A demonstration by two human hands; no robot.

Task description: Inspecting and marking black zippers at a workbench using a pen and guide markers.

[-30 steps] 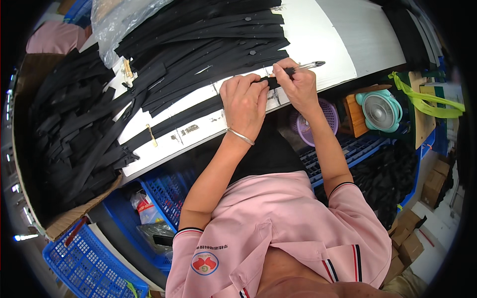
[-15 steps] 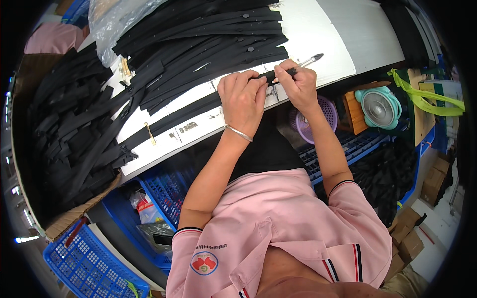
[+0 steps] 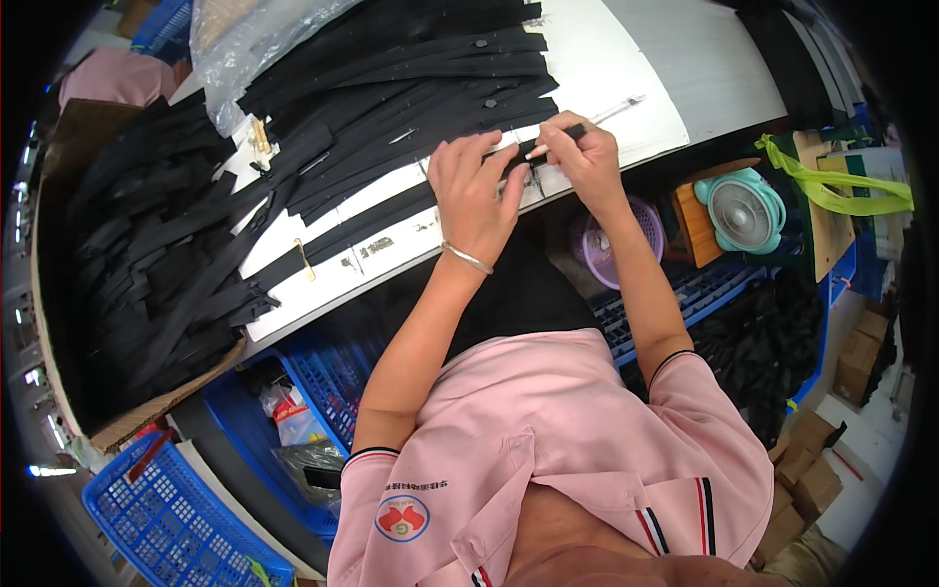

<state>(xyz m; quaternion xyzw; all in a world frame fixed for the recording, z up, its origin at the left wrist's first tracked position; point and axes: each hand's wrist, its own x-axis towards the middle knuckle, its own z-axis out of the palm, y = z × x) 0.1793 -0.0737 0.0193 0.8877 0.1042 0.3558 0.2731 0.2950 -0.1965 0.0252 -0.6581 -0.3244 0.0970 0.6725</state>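
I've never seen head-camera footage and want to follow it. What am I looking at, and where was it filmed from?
There is no machine here: these are a person's own two bare hands. The view comes from a wide fisheye camera worn on the head, looking down, so straight edges bend near the rim.

The right hand holds a slim clear-barrelled pen with a dark grip, its tip pointing left. The left hand lies over a long black fabric strip on a flat white board.

Farther back on the board are many more black strips. At the left, a brown cardboard box holds a tangled heap of black pieces.
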